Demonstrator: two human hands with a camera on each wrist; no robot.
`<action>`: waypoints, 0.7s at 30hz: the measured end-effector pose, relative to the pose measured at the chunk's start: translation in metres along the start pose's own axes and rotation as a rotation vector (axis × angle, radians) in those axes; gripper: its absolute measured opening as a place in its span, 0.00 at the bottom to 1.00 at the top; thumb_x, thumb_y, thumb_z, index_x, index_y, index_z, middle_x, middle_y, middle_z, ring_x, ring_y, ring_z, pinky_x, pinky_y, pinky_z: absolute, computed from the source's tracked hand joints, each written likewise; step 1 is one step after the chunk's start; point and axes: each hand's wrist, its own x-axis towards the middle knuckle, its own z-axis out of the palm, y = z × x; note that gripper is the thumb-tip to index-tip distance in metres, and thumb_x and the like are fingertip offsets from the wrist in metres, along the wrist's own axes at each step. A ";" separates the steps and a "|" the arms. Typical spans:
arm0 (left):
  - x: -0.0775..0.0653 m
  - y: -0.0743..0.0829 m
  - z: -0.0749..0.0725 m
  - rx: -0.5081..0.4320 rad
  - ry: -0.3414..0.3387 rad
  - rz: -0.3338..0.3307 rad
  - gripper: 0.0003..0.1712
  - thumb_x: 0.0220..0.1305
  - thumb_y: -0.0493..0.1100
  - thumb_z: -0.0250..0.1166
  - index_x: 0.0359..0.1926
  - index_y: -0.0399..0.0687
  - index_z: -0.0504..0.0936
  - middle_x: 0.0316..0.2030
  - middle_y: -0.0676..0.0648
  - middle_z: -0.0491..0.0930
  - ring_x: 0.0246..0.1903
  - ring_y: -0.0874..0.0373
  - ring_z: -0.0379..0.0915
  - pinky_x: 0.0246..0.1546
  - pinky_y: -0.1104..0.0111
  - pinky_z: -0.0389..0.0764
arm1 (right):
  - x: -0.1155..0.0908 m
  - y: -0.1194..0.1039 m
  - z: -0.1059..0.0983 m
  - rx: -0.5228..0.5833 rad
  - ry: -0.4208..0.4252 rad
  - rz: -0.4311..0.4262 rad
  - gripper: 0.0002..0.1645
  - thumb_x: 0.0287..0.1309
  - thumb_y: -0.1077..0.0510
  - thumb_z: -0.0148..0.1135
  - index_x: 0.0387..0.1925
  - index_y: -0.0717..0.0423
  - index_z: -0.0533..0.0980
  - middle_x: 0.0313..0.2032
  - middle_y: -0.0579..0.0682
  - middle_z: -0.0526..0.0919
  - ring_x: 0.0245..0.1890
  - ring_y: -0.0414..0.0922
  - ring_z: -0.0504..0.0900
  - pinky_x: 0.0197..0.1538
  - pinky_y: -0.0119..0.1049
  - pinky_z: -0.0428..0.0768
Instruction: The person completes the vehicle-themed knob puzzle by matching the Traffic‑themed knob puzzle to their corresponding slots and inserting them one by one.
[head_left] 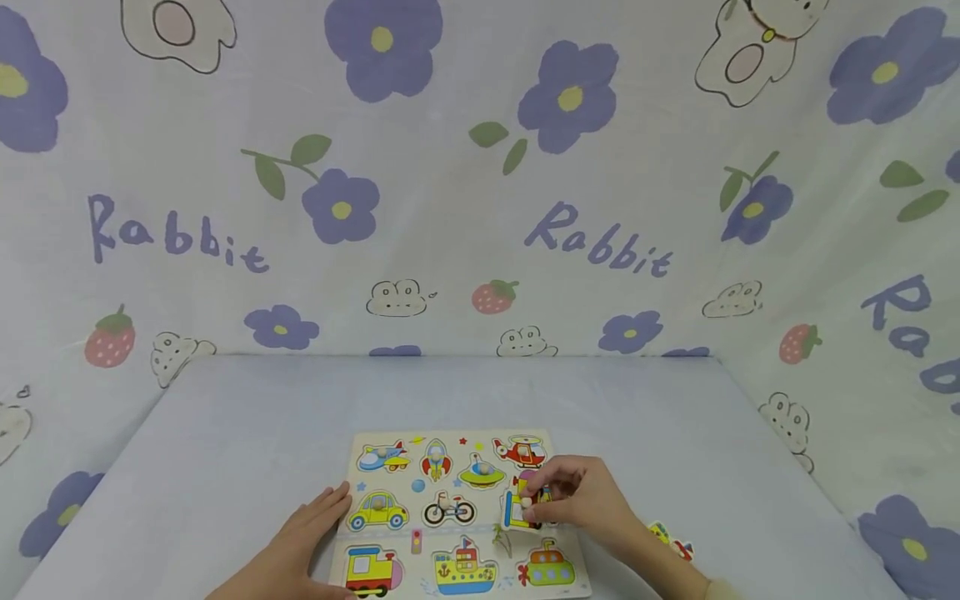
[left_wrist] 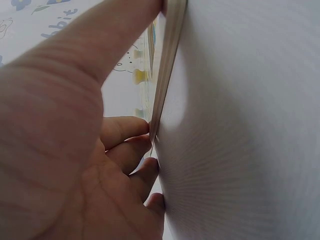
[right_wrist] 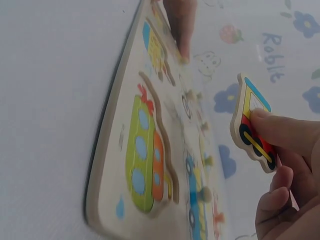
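A wooden peg puzzle board (head_left: 405, 542) with vehicle pictures lies on the table. My right hand (head_left: 581, 504) pinches a train puzzle piece (right_wrist: 257, 127) between thumb and fingers, holding it above the board's right side. In the right wrist view the piece is tilted and apart from the board. The left hand (head_left: 303, 542) rests along the board's left edge, its fingers (left_wrist: 132, 150) fairly straight against the rim. Printed recesses without knobs show a train (head_left: 371, 571), a ship (head_left: 465, 571) and a submarine (head_left: 551, 569) along the near row.
Knobbed pieces sit in the board's upper rows, among them a plane (head_left: 384, 457), a helicopter (head_left: 522, 451), a car (head_left: 378, 511) and a bicycle (head_left: 448, 508). Loose puzzle pieces (head_left: 660, 531) lie by my right forearm. A flower-print cloth (head_left: 450, 183) hangs behind the table.
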 end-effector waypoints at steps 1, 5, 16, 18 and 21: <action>0.000 0.000 0.000 0.001 0.001 0.001 0.68 0.41 0.65 0.79 0.72 0.31 0.58 0.73 0.34 0.52 0.71 0.31 0.42 0.65 0.36 0.45 | 0.001 -0.001 0.003 -0.004 0.002 0.002 0.16 0.37 0.61 0.83 0.30 0.57 0.84 0.32 0.53 0.85 0.20 0.40 0.65 0.22 0.25 0.61; 0.000 0.000 0.000 0.004 0.006 0.002 0.68 0.40 0.65 0.79 0.72 0.31 0.58 0.73 0.34 0.52 0.71 0.31 0.42 0.65 0.36 0.45 | 0.005 -0.007 0.014 0.000 0.008 0.016 0.16 0.36 0.61 0.84 0.29 0.55 0.84 0.32 0.53 0.86 0.19 0.40 0.64 0.22 0.25 0.61; 0.000 -0.004 0.004 0.016 0.025 0.028 0.67 0.41 0.67 0.78 0.72 0.31 0.59 0.72 0.34 0.54 0.70 0.30 0.44 0.63 0.34 0.50 | 0.006 -0.018 0.054 -0.037 0.084 0.080 0.14 0.35 0.58 0.85 0.27 0.49 0.86 0.30 0.47 0.86 0.15 0.39 0.62 0.17 0.25 0.59; 0.001 -0.003 0.004 0.005 0.020 0.014 0.67 0.41 0.67 0.78 0.72 0.32 0.59 0.73 0.35 0.53 0.70 0.32 0.43 0.63 0.34 0.49 | 0.006 -0.018 0.061 -0.043 0.086 0.099 0.14 0.36 0.58 0.84 0.27 0.49 0.85 0.31 0.46 0.87 0.15 0.38 0.62 0.17 0.25 0.59; 0.001 -0.002 0.003 0.032 0.028 0.040 0.67 0.41 0.68 0.77 0.71 0.30 0.59 0.72 0.33 0.54 0.70 0.30 0.45 0.64 0.35 0.49 | 0.005 -0.016 0.071 -0.015 0.082 0.119 0.14 0.36 0.60 0.84 0.27 0.50 0.85 0.29 0.48 0.87 0.16 0.39 0.62 0.17 0.25 0.59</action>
